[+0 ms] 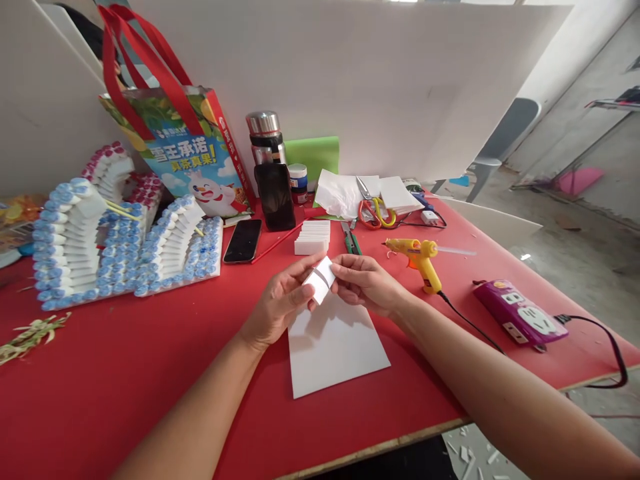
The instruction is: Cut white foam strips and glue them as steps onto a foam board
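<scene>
Your left forearm (213, 400) and right forearm (480, 383) come from the near side, each from its own corner, and they slope inward over the red table (175, 373). Below your hands, a white sheet (340, 353) lies flat on the table. Above the far part of this sheet, your left hand (280, 295) has its thumb on top, and it holds a small white piece (320, 283) between this thumb and the fingers. Your right hand (369, 280) meets the same piece from the right: thumb and forefinger are pinched narrow on its far right corner, the other fingers curled below. The piece is tilted, and a grey band crosses it. Just beyond your hands stands a row of white blocks (313, 238). To its right lie a green cutter (352, 244) and then a yellow glue gun (424, 257). Farther away are the scissors (373, 200).
</scene>
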`<state>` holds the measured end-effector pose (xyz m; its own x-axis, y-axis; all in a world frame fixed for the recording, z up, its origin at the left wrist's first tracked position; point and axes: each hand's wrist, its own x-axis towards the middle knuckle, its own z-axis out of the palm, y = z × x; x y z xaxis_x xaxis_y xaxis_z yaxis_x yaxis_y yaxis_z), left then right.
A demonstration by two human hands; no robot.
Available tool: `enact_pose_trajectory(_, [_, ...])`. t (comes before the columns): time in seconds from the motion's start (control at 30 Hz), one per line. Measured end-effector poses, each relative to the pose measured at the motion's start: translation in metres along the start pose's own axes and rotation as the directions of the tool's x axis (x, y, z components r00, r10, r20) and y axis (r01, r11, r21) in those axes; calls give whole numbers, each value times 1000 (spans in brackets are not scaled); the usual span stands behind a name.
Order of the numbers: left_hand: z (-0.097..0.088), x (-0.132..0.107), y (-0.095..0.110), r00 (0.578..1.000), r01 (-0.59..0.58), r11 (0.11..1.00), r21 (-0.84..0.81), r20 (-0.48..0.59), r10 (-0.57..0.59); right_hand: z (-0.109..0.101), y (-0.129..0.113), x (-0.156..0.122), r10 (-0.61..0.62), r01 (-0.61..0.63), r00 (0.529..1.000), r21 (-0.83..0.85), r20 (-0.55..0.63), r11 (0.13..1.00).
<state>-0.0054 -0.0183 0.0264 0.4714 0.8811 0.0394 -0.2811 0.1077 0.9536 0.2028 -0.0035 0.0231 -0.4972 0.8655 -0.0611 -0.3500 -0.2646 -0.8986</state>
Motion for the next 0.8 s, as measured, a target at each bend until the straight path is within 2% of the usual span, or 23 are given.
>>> enact_pose_trajectory(0.1, [-1, 1, 2, 999, 11, 999, -44, 50, -9, 0, 1, 0, -16, 15, 999, 22, 30, 1000])
enact_pose_trajectory(0.23, [2, 0, 2, 998, 14, 996, 85, 61, -19, 2, 2, -1, -75, 74, 997, 18, 36, 997])
enact_pose_trajectory(0.33, [6, -1, 2, 996, -85, 980, 181, 26, 81, 4, 3, 0, -65, 66, 998, -19, 15, 998])
enact_pose_trajectory(0.43, [8, -1, 3, 981, -182, 948, 261, -19, 194, 4, 3, 3, -34, 32, 999, -67, -36, 997])
enact_pose_trajectory(0.53, [6, 1, 3, 971, -200, 947, 250, -80, 226, 4, -2, 2, -42, -6, 985, -277, -170, 961])
enact_pose_trajectory(0.6, [2, 3, 1, 964, -196, 961, 196, -138, 225, 5, -9, -8, -82, -38, 975, -518, -207, 854])
enact_pose_trajectory(0.63, [0, 4, 0, 958, -199, 965, 169, -175, 228, 7, -13, -16, -101, -45, 977, -644, -187, 763])
enact_pose_trajectory(0.67, [-2, 5, -2, 950, -204, 968, 147, -211, 232, 10, -16, -26, -113, -33, 984, -758, -140, 652])
enact_pose_trajectory(0.73, [-6, 7, -3, 927, -225, 968, 116, -280, 249, 15, -19, -51, -123, 21, 992, -936, -24, 353])
enact_pose_trajectory(0.8, [-11, 8, -3, 895, -264, 960, 92, -348, 279, 20, -14, -75, -106, 149, 985, -985, 140, 89])
